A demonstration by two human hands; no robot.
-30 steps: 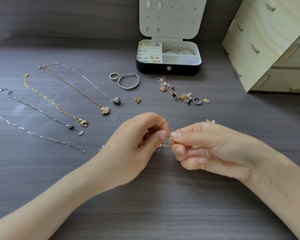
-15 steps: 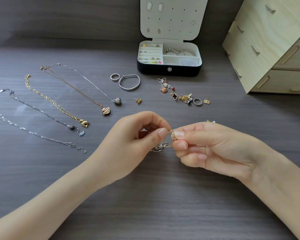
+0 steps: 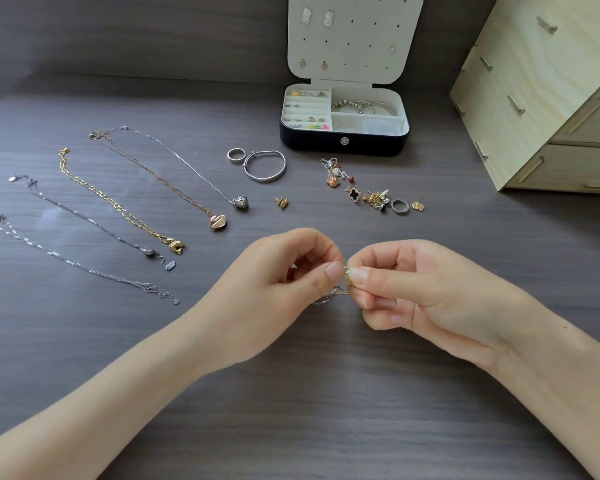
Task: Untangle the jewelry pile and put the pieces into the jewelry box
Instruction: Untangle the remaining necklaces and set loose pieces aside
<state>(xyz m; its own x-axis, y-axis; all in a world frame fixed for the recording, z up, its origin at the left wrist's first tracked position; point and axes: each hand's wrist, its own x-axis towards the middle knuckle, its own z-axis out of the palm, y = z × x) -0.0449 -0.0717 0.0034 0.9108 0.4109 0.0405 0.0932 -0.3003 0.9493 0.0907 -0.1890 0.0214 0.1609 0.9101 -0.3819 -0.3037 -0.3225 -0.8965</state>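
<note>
My left hand and my right hand meet at the table's middle, both pinching a small tangle of thin chain with a gold piece at the fingertips. Most of the tangle is hidden by the fingers. The open jewelry box, black outside and white inside, stands at the back with rings, earrings and bangles in its compartments. A small pile of earrings and charms lies in front of the box.
Several necklaces lie stretched out in rows on the left. A silver ring, a silver bangle and a gold stud lie left of the pile. A wooden drawer unit stands at the back right.
Both hands have stayed pinched on the chain tangle and lifted it slightly. The fingertips have shifted a little on it. Nothing else on the table has moved.
</note>
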